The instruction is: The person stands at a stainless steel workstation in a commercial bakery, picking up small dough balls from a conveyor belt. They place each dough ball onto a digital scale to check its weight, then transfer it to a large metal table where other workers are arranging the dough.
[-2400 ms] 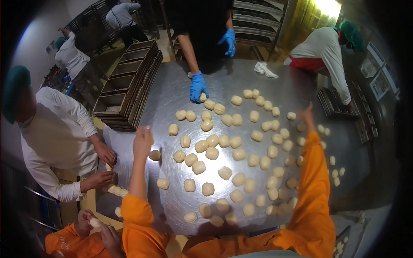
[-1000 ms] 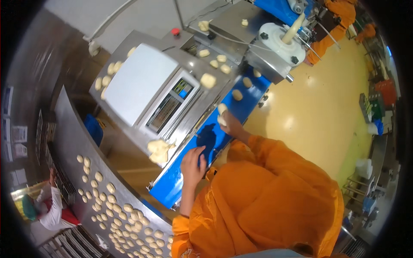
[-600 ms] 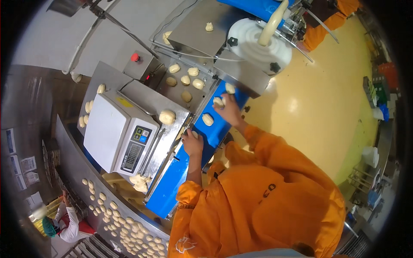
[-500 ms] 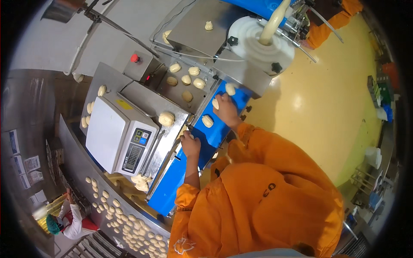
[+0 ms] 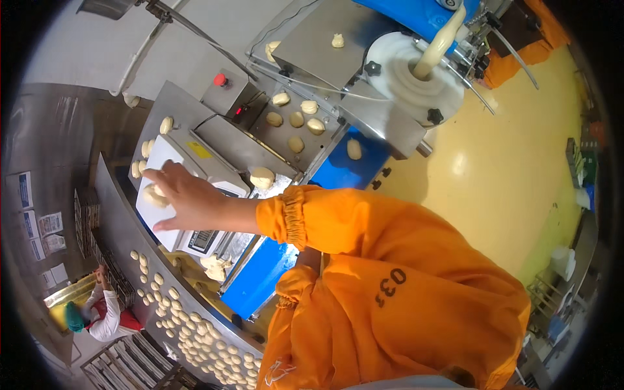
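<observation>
My right hand (image 5: 184, 197) is stretched over the white digital scale (image 5: 195, 159). Its thumb and fingers are spread wide around a pale dough piece (image 5: 155, 195) on the weighing plate, not closed on it. My right sleeve crosses above the blue conveyor belt (image 5: 253, 279) and hides my left hand; only a bit of the left wrist (image 5: 309, 258) shows below the sleeve. One dough piece (image 5: 354, 149) lies on the belt's far end. A larger dough lump (image 5: 262, 177) sits on the metal ledge beside the scale.
Several dough pieces rest in a metal tray (image 5: 286, 144) behind the belt. A white round machine part (image 5: 390, 62) takes in a thick dough strand (image 5: 442, 42). Many dough pieces cover the steel table (image 5: 201, 335) at lower left. A co-worker (image 5: 107, 312) stands beyond it.
My right hand has swung left from the belt to the scale, where a dough piece now sits. Two pieces at the belt's middle are out of sight. My left hand has become hidden.
</observation>
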`<action>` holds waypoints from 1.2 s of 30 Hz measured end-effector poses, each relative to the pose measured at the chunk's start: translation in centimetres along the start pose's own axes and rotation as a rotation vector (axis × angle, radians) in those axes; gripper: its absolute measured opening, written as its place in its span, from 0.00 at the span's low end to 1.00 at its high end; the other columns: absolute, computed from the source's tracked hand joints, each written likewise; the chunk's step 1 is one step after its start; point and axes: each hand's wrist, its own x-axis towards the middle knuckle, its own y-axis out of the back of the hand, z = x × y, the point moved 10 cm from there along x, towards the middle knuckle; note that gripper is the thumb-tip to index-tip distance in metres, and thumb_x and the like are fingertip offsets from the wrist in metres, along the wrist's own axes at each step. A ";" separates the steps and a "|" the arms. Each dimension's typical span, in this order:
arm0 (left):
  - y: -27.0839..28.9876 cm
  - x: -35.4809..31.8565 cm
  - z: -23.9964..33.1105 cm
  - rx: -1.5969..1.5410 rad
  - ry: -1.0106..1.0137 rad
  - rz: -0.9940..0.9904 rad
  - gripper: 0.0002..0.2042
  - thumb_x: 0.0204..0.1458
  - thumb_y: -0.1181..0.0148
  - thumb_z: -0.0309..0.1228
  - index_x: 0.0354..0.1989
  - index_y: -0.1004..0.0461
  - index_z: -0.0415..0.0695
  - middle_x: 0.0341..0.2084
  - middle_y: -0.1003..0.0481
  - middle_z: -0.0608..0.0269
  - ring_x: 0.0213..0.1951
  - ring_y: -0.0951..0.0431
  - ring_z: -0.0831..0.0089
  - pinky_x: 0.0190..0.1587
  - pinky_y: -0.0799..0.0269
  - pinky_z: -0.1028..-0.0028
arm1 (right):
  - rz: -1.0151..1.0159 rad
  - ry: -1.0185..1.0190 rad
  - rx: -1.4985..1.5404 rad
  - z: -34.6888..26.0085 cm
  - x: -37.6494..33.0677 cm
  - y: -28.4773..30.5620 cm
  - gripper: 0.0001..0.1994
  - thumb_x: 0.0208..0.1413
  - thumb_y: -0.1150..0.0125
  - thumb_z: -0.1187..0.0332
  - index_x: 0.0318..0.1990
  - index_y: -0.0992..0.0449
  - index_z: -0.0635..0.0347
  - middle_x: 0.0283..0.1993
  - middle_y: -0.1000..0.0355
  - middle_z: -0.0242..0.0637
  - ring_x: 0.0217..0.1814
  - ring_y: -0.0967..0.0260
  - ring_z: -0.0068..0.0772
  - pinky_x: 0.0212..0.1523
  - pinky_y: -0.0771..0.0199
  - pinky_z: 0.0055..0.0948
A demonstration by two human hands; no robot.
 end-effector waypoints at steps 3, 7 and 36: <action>-1.7 1.1 -2.1 -0.015 0.012 -0.055 0.34 0.44 0.31 0.53 0.52 0.32 0.38 0.51 0.29 0.40 0.47 0.24 0.52 0.48 0.28 0.57 | 0.057 0.117 0.053 1.3 -4.8 2.6 0.31 0.47 0.27 0.62 0.58 0.33 0.58 0.48 0.33 0.45 0.51 0.32 0.48 0.52 0.31 0.38; -3.9 1.3 -6.1 -0.156 -0.055 -0.190 0.25 0.55 0.42 0.44 0.58 0.33 0.43 0.48 0.24 0.49 0.46 0.22 0.52 0.46 0.27 0.58 | 0.153 -0.399 0.037 12.3 -19.3 11.4 0.18 0.49 0.39 0.81 0.49 0.25 0.60 0.48 0.23 0.37 0.50 0.26 0.32 0.52 0.26 0.31; 42.3 9.0 -9.4 -0.287 0.194 0.602 0.26 0.35 0.27 0.46 0.42 0.22 0.45 0.42 0.22 0.52 0.46 0.22 0.54 0.46 0.24 0.58 | -0.016 -0.882 0.044 28.0 -33.6 13.9 0.19 0.57 0.38 0.69 0.55 0.31 0.58 0.45 0.31 0.38 0.31 0.30 0.29 0.21 0.29 0.24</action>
